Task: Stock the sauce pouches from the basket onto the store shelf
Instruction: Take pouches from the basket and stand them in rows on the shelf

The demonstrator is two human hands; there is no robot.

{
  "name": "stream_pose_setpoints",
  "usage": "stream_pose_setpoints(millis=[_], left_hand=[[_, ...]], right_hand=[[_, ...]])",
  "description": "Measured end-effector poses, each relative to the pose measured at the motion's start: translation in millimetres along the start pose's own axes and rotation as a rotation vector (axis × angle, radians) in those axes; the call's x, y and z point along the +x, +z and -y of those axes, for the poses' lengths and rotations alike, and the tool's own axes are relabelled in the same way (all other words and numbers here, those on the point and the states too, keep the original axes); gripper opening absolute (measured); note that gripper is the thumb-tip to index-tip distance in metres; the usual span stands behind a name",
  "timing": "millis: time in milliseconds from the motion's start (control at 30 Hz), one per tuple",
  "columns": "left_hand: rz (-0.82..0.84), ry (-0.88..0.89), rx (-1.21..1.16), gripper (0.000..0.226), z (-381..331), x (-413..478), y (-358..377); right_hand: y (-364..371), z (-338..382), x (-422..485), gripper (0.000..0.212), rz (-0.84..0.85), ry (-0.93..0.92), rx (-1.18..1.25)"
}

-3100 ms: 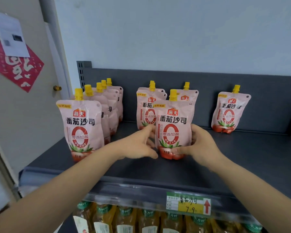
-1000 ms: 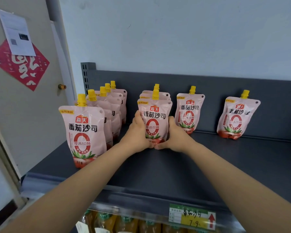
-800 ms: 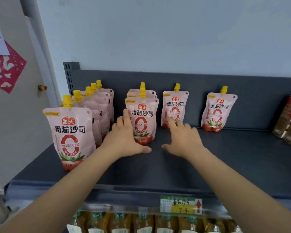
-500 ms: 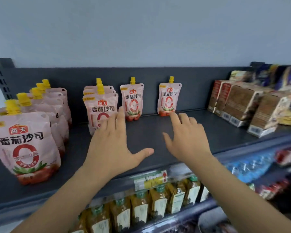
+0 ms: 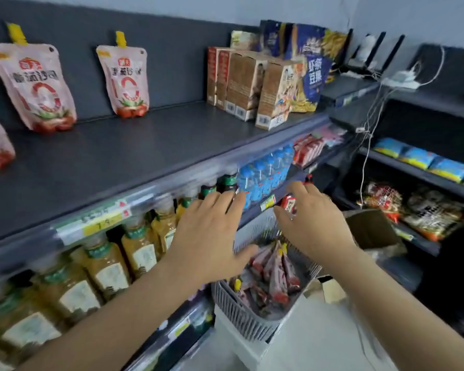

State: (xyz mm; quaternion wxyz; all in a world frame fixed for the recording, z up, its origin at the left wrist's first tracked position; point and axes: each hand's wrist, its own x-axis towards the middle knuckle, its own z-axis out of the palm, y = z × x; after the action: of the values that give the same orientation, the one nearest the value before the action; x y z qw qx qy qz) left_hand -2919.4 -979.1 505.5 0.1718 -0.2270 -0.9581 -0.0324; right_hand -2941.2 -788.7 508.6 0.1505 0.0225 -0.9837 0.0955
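The left hand (image 5: 212, 236) is being held flat over the near-left rim of the grey basket (image 5: 239, 313), fingers straight and spread, with nothing gripped. The right hand (image 5: 314, 226) is being held likewise above the basket's far side, fingers apart and empty. The sauce pouches (image 5: 276, 271) are being carried in the basket, packed together, a few yellow caps showing. On the dark shelf (image 5: 118, 156), a left standing pouch (image 5: 38, 87) and a right standing pouch (image 5: 126, 81) are being leaned against the back panel, apart from each other. Brown boxes (image 5: 247, 84) are being kept further right, and bottles (image 5: 105, 266) on the tier beneath.
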Motion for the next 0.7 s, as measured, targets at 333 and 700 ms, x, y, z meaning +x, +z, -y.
stream_pose_setpoints(millis=[333, 700], left_hand=[[0.412, -0.102, -0.090, 0.072, -60, 73, 168], [0.690, -0.442, -0.289, 0.067, -119, 104, 308]], right_hand=[[117, -146, 44, 0.039, 0.439, 0.186, 0.146], [225, -216, 72, 0.043, 0.743, 0.224, 0.281]])
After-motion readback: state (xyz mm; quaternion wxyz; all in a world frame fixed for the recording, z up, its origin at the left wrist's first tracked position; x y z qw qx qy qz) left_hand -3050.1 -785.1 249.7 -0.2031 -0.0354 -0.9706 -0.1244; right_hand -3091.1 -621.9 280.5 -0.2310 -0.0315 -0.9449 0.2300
